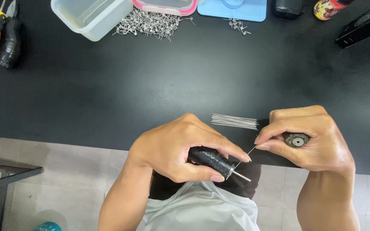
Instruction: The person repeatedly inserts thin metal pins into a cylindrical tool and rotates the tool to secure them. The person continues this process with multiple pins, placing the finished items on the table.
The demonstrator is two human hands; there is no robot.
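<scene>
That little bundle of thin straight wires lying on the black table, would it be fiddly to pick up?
Probably. The bundle of wires looks hair-thin and lies flat on the black table, so fingers would likely struggle to get under it. The strands seem loose, not tied, so a push might scatter or roll them. They look light and probably bend easily.

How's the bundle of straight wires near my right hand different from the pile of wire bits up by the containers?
The bundle of straight wires is long, unbent and neatly aligned; the pile of wire bits is short, coiled-looking pieces scattered loosely. The bundle lies by the right hand; the pile lies beside the clear container. Both are silvery metal on the black table.
</scene>
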